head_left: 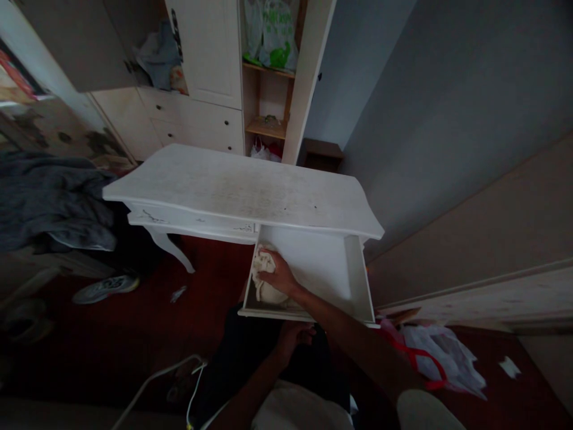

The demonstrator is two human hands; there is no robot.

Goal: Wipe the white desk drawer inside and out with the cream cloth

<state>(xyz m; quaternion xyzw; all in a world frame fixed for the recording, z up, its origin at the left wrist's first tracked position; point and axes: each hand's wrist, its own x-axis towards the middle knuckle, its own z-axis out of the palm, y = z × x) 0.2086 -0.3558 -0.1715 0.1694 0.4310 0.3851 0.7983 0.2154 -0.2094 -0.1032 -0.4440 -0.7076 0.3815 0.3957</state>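
Note:
A white table (192, 173) stands before me with its right drawer (329, 257) pulled out toward me. Inside the drawer, at its left side, my right hand (280, 275) is closed around a crumpled cream cloth (267, 291). The cloth touches the drawer's left wall and floor. Just below the drawer's front edge, over my lap, my left hand (293, 337) has its fingers curled. Shadow hides whether anything is in it. Grey-brown smudges and a few dark specks mark the tabletop.
A white cabinet (210, 54) with shelves holding plastic bags (278, 36) stands behind the table. Dark grey fabric (49, 197) lies at left, above a shoe (107, 288) on the red floor. A white bag (441, 352) with red handles lies at right. A pale cable (156, 376) runs at lower left.

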